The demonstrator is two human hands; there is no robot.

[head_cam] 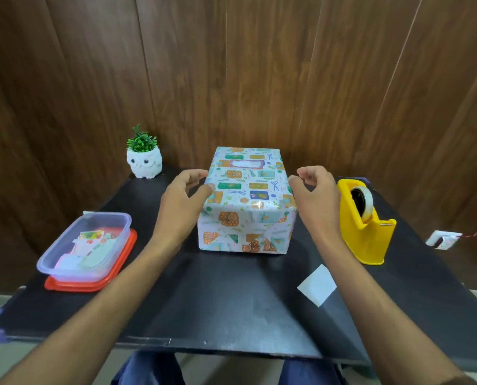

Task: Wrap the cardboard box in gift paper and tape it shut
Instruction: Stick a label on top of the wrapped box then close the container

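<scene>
The wrapped box [247, 201] stands on the black tabletop [231, 301] directly between the two hands. The left hand [179, 201] hovers at its left upper edge and the right hand [317, 195] at its right upper edge. Both are loosely curled and grasp nothing; whether the fingertips touch the paper is unclear. A yellow tape dispenser [365, 226] sits just outside the right hand.

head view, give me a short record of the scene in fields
box: wrapped box, gift paper all over, on black table
left: left hand at its left edge, fingers loosely curved
right: right hand at its right edge, likewise
tape: yellow tape dispenser right of box
other: clear container on red lid left, owl planter behind, white paper square in front
</scene>
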